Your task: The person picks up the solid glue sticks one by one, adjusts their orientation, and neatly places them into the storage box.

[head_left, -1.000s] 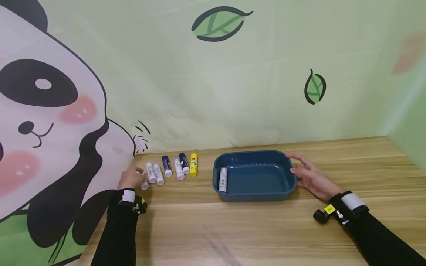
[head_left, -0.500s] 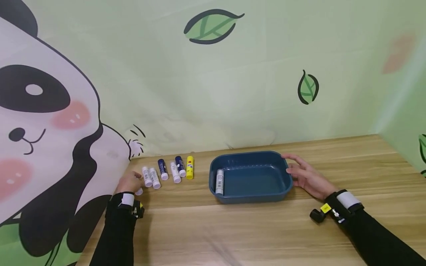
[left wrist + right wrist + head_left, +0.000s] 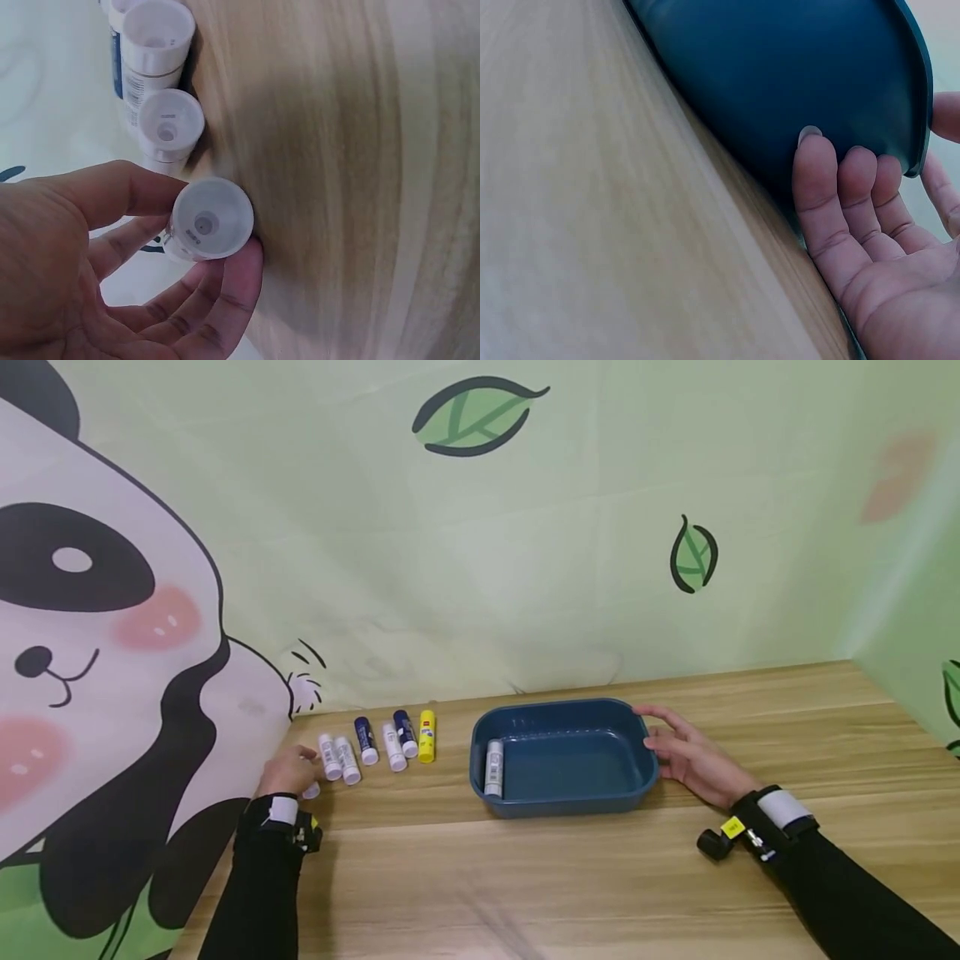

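The wooden table (image 3: 420, 885) bears glue sticks (image 3: 366, 741) and a basin (image 3: 577, 764).

Six tubes (image 3: 394, 746) lie on the table (image 3: 420, 885) between the left hand (image 3: 287, 771), which holds a seventh tube (image 3: 212, 217), and the bin (image 3: 562, 808). An eighth tube (image 3: 493, 768) lies inside the bin's left end; the right hand (image 3: 693, 760) touches its right end. Behind stands the backdrop (image 3: 570, 568).

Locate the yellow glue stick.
In the head view, the yellow glue stick is left of the blue basin, just right of a white-capped navy glue stick.
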Demonstrator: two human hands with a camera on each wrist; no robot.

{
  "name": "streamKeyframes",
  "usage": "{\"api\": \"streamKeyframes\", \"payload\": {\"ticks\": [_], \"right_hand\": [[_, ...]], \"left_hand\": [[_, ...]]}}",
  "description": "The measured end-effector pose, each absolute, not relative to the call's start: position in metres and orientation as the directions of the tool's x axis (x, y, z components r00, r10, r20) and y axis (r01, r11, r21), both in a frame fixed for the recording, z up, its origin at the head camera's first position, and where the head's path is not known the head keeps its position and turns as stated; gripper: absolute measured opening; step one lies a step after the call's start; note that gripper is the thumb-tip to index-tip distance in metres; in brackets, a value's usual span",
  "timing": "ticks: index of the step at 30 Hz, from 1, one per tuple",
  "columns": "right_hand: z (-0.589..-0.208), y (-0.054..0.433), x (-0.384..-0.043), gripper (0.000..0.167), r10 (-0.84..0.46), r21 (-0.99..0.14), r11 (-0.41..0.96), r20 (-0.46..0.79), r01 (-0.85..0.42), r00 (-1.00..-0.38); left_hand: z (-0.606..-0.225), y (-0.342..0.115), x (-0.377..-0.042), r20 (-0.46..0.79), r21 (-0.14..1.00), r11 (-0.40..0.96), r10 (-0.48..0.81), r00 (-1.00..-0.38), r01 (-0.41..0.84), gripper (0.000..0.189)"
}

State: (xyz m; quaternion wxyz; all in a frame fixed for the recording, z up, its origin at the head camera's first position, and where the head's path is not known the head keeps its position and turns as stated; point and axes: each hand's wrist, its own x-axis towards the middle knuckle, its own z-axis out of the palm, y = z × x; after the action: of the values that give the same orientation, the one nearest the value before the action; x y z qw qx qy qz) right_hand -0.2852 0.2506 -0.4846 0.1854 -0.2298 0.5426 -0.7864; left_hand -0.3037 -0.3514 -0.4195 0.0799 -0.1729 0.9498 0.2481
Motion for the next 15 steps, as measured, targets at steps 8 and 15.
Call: {"api": "streamKeyframes", "payload": {"ticks": [8, 15], "right_hand": [[-0.487, 0.249, -0.286, 0.046, -0.548, -0.938, -0.344, 0.163, 0.043, -0.82], [-0.487, 0.251, -0.286, 0.045, -0.546, -0.939, -0.342, 0.165, 0.038, -0.822]], "left_hand": [[-0.409, -0.352, -0.298, -0.155, 0.537, 0.782, -0.278, -0.948, -0.317, 0.049], [-0.396, -0.33, -0.3, -0.079, 0.603, 0.776, -0.176, -0.981, -0.187, 0.048]]}}
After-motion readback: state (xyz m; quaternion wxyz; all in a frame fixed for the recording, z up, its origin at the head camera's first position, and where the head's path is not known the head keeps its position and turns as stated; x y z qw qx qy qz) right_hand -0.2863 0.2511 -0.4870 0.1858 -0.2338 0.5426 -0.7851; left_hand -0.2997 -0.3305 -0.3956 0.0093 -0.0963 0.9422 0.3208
